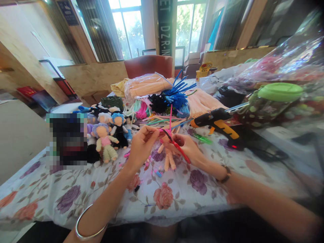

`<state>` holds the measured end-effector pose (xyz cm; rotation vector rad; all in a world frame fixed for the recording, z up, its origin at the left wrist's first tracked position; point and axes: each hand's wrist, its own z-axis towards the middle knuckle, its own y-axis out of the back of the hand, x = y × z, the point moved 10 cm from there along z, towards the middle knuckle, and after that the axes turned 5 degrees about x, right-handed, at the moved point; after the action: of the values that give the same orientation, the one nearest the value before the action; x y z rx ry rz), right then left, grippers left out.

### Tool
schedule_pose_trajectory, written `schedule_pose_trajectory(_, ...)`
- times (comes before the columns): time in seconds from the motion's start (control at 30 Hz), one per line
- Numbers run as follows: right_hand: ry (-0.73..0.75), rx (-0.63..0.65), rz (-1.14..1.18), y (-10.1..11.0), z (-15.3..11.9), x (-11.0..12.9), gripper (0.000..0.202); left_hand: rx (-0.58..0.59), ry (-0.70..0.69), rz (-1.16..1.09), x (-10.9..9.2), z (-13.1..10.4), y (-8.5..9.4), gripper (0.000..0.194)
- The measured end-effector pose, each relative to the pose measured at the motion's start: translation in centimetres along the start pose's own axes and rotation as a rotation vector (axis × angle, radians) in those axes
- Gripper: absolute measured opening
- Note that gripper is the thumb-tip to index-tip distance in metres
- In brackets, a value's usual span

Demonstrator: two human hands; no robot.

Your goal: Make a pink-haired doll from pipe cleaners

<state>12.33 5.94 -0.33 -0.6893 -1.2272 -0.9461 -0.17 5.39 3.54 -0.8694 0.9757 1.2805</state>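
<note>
- Pinching a bright pink fuzzy stem [171, 116] between the pressed-together fingers of the left hand [142, 145], at the top of a ribbed, bare, peach-coloured doll [168, 157].
- Curling the fingers of the right hand [186, 147] around red-handled scissors with dark blades [182, 153], blades pointing towards the left fingertips, over the peach-coloured doll's upper part; cannot tell whether cutting into the stem.
- Just below and left of the peach-coloured doll, on a worktop spread with flowered white cloth [108, 199]: a small blue scrap [158, 174] and a small black scrap [137, 188].
- To the left of the peach-coloured doll, crowded together: a lilac-haired doll in a pink top [103, 141] and a blue-haired doll in black [118, 130], among others.
- To its right: a bright green see-through item [202, 138], then a black-and-orange glue gun [214, 122], with a green-lidded patterned jar [280, 90] farther out.
- Behind it: a bunch of blue fuzzy stems [178, 94] and a plastic-wrapped peach bundle [149, 86].
- Farthest behind it: a reddish-brown chair [152, 66].
</note>
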Motion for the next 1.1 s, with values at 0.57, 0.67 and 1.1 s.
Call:
schedule_pose_trajectory(0.57,-0.043,0.031,-0.05,-0.04,0.0,-0.45,0.043,-0.023,0.036,0.003,0.38,0.03,0.23,0.021)
schedule_pose_trajectory(0.67,-0.051,0.018,-0.063,0.13,0.0,-0.45,0.044,-0.018,0.041,-0.019,0.43,0.06,0.19,0.023)
schedule_pose_trajectory(1.1,-0.042,0.041,-0.083,0.19,0.02,-0.26,0.046,0.0,0.044,-0.027,0.35,0.21,0.06,0.024)
